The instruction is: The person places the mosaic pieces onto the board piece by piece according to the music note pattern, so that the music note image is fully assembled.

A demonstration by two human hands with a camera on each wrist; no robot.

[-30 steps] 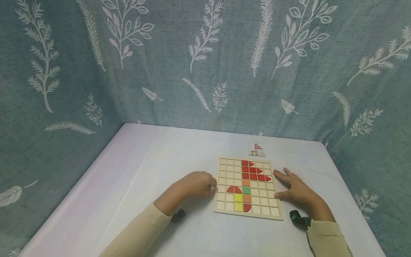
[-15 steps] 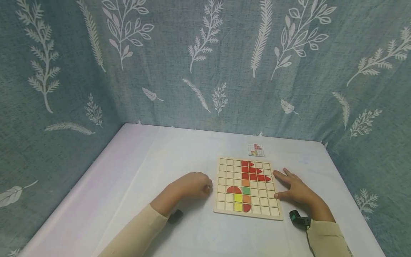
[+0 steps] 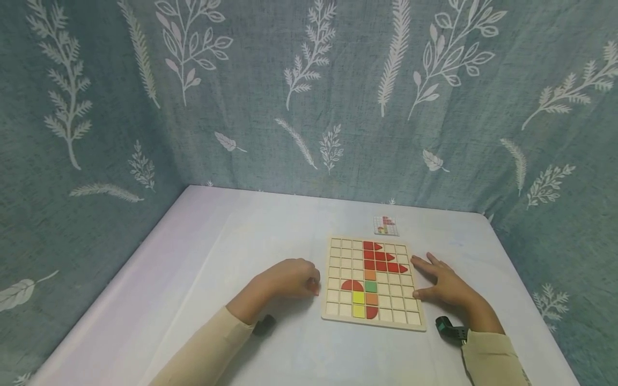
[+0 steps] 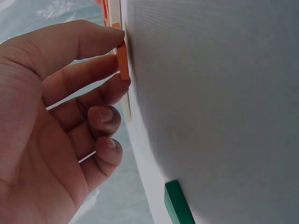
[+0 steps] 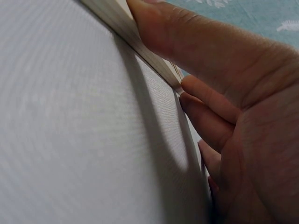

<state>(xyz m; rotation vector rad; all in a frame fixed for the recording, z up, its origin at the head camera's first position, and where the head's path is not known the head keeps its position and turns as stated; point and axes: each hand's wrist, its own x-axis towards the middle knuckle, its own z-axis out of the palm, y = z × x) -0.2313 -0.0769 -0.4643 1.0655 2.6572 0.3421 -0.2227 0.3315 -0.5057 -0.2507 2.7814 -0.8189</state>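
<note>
My left hand (image 3: 292, 279), just left of the wooden grid board (image 3: 338, 308), pinches a thin orange tile (image 4: 123, 61) between thumb and fingers. In the head view only a small reddish edge of that tile shows below the fingertips. Red, orange, green and yellow tiles lie in the board's cells, among them a green tile (image 3: 370, 286) and a yellow tile (image 3: 359, 311). My right hand (image 3: 446, 287) rests with spread fingers against the board's right edge; its thumb (image 5: 163, 28) touches the rim in the right wrist view.
Behind the board lies a small pattern card (image 3: 385, 225) with a similar coloured design. A green block (image 4: 178, 203) lies on the white table (image 3: 251, 225), seen in the left wrist view. Patterned curtains (image 3: 270, 91) stand around the table's far and side edges.
My left hand has drawn slightly left, away from the board's left edge, and a reddish tile edge now shows under its fingertips. The right hand and the board stay put.
</note>
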